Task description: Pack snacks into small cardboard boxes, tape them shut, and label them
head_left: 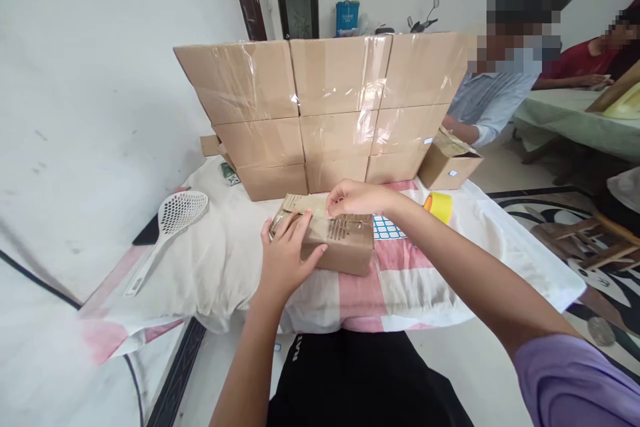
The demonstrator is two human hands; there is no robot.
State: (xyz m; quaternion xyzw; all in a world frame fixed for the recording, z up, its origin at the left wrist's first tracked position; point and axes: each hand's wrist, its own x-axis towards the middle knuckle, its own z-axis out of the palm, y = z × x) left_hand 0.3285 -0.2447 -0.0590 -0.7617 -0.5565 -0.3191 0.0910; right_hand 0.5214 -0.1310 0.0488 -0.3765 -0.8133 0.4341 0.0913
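A small cardboard box point(345, 257) with tape along its top lies on the cloth-covered table in front of me. My left hand point(290, 247) rests on the box's left end, fingers spread over the top and thumb on the near side. Above the top flap, my right hand point(355, 199) has its fingers curled and pinched together at the tape; what they hold, if anything, is too small to make out. Just right of the box lies a sheet of blue-bordered labels point(390, 227), partly hidden by my right forearm. A yellow tape roll point(441, 207) sits beyond that forearm.
Stacked cardboard boxes point(337, 87) form a wall behind the small box. Another box point(447, 163) with raised flaps stands at the right, near a person in a light shirt point(500, 97). A white slotted skimmer point(177, 217) lies at left. Farther right, someone in red sits at another table.
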